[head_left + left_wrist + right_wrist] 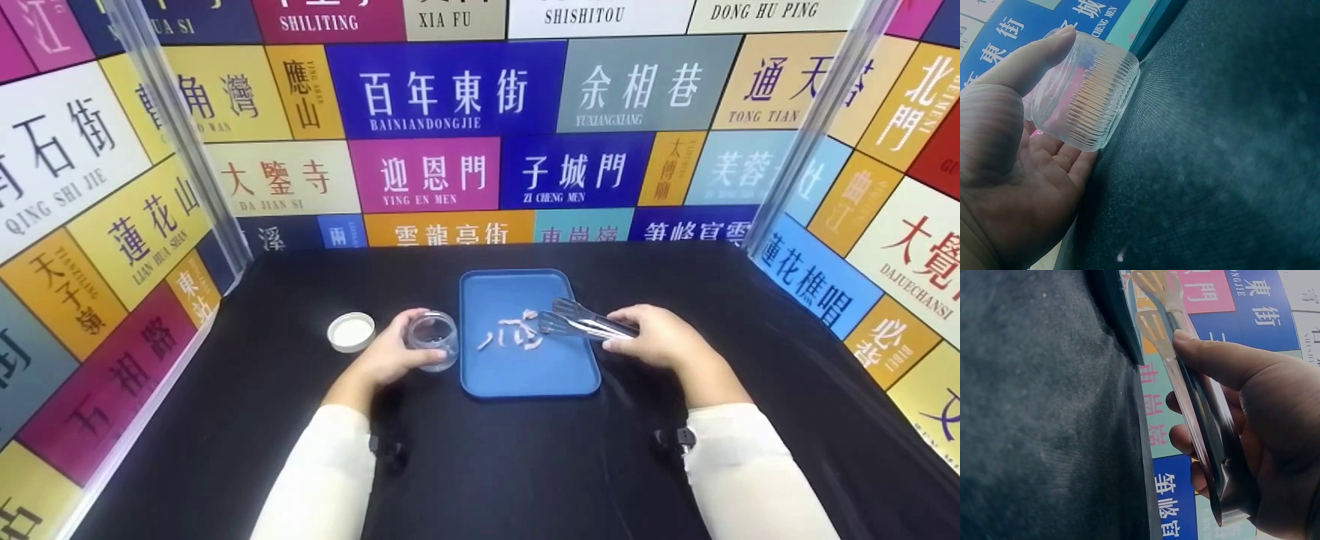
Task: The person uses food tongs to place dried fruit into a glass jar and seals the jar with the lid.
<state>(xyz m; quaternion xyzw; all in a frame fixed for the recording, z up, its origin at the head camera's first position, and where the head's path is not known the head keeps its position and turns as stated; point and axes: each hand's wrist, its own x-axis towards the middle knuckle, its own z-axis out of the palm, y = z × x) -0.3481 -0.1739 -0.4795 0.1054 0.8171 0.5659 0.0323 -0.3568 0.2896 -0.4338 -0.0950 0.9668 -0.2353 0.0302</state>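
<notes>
A clear ribbed jar [433,339] without its lid stands on the black tabletop, gripped by my left hand [391,346]. In the left wrist view my thumb lies along one side of the jar [1092,93] and the fingers curl around the other. My right hand [660,337] holds metal tongs [589,322], whose slotted tips are spread apart over the right part of a blue tray [555,379]. Several small pale pinkish strips [516,334] lie on the tray near those tips. The right wrist view shows the tongs [1202,416] between thumb and fingers.
A round white lid [351,331] lies on the table to the left of my left hand. Panels with coloured Chinese place-name signs [450,90] enclose the back and both sides of the black table [487,465]. The tray has a low raised rim.
</notes>
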